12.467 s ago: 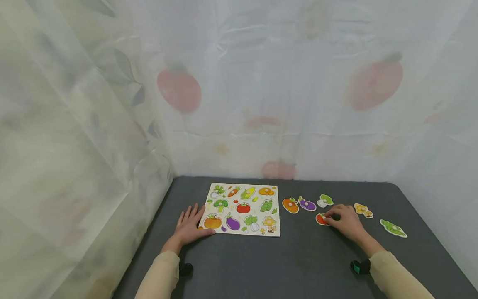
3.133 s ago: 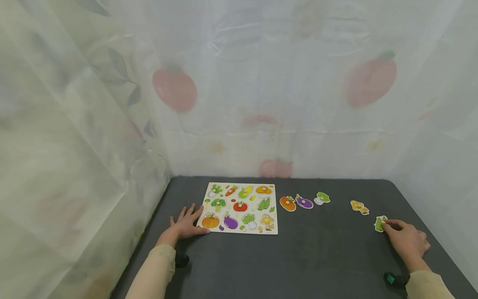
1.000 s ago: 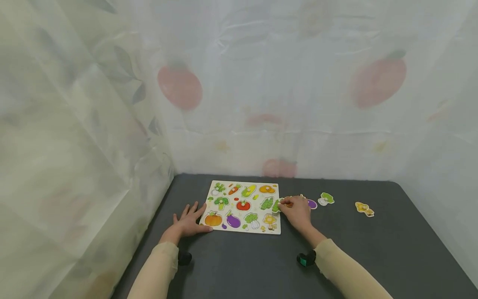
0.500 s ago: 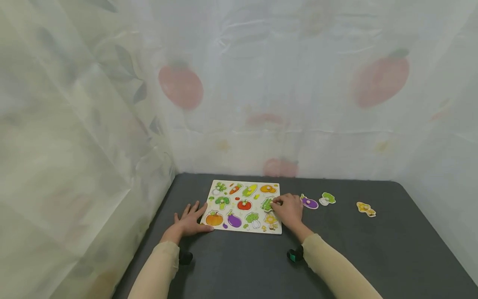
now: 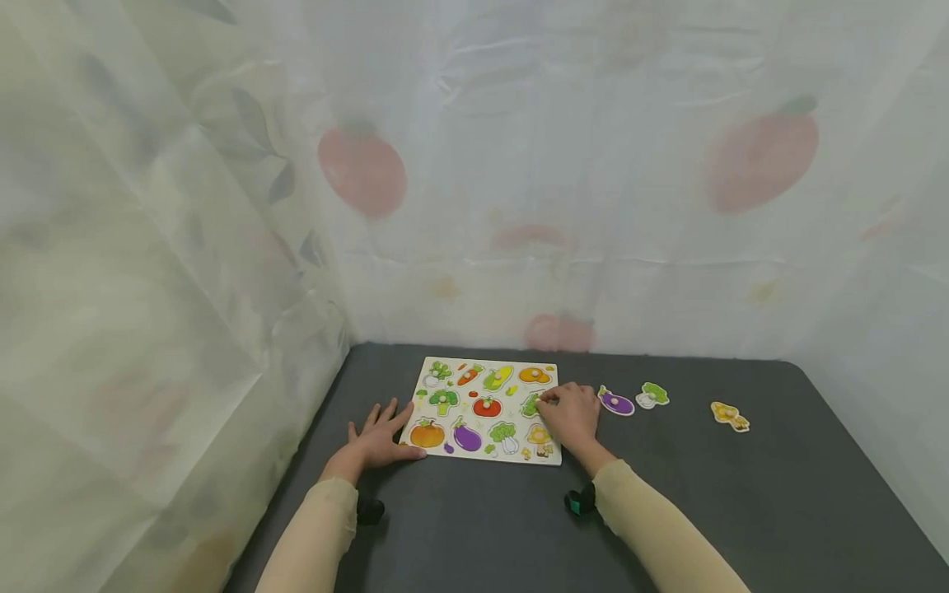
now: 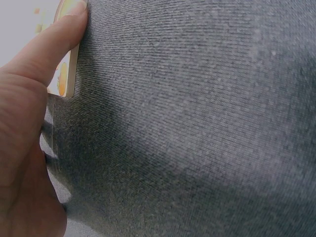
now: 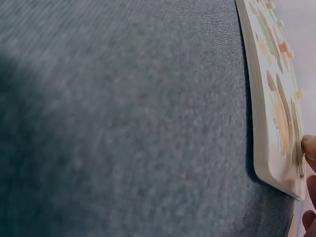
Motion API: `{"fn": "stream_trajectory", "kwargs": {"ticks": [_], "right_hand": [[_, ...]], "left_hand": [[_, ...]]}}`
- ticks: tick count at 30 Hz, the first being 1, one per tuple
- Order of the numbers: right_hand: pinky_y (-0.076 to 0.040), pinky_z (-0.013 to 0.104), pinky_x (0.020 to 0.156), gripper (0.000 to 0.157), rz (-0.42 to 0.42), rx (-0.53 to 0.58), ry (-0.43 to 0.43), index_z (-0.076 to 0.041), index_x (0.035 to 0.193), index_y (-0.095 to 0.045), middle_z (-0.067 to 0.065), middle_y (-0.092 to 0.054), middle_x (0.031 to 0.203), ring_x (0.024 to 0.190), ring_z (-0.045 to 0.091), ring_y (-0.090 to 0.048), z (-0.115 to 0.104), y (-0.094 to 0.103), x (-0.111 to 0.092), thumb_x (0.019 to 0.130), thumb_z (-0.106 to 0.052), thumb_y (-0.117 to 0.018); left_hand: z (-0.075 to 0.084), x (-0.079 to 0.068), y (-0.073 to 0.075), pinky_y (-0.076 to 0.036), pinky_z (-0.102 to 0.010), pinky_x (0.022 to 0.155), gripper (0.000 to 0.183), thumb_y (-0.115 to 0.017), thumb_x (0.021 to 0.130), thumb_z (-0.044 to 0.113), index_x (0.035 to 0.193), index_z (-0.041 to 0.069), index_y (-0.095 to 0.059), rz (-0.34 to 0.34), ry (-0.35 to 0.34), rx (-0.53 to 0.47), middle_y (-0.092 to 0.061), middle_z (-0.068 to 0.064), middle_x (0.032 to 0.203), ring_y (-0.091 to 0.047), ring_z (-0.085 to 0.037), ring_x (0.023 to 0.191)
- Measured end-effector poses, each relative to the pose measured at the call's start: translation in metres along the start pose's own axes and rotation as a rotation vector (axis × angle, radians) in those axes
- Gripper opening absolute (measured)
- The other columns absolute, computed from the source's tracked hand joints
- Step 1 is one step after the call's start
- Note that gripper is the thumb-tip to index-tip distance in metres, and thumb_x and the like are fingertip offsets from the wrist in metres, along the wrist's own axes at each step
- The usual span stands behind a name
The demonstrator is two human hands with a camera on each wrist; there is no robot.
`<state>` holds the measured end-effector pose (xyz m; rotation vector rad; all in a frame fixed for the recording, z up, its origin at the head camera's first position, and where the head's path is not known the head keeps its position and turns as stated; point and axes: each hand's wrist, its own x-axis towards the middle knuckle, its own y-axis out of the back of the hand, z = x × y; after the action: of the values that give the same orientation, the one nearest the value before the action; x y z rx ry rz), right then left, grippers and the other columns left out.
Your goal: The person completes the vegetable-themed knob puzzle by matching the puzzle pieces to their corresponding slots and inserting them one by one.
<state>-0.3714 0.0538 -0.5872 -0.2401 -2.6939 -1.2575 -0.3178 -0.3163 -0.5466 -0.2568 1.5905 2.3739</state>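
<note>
In the head view, a white wooden vegetable puzzle board (image 5: 455, 420) lies on the dark table. My left hand (image 5: 374, 442) rests spread along its left edge; in the left wrist view my left thumb (image 6: 52, 47) lies over the board's corner. My right hand (image 5: 572, 416) pinches a green vegetable puzzle piece (image 5: 530, 404) over the right side of the board, at the matching green picture. In the right wrist view, the right fingertips (image 7: 309, 147) are at the piece's edge, just above the board (image 7: 264, 163). The orange pumpkin piece is hidden behind the right hand.
Right of the board lie an eggplant piece (image 5: 616, 402), a bok choy piece (image 5: 652, 395) and a mushroom piece (image 5: 730, 417). Knobbed pieces sit in the board, among them a tomato (image 5: 487, 407) and a broccoli (image 5: 443, 401). A pale curtain (image 5: 460, 165) hangs behind the table.
The tomato piece has gone from the table into the board. My right hand has carried the green piece from the far right leftward onto the board. My left hand stays at the board's edge.
</note>
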Motion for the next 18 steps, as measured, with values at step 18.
{"fn": "stream_trajectory", "kwargs": {"ticks": [18], "right_hand": [[-0.022,0.06,0.111,0.019,0.005,-0.018,-0.001,-0.018,0.092,-0.082,0.008,-0.065,0.111,0.126,0.038,-0.043,-0.0021,-0.0069,0.0027,0.089,-0.035,-0.077]], "left_hand": [[-0.0002,-0.0008,0.0005,0.006,-0.081,0.109,0.106,-0.075,0.084,0.064,0.165,0.021,-0.023,0.007,-0.009,0.0,-0.009,-0.02,0.17,-0.001,-0.049,0.153]]}}
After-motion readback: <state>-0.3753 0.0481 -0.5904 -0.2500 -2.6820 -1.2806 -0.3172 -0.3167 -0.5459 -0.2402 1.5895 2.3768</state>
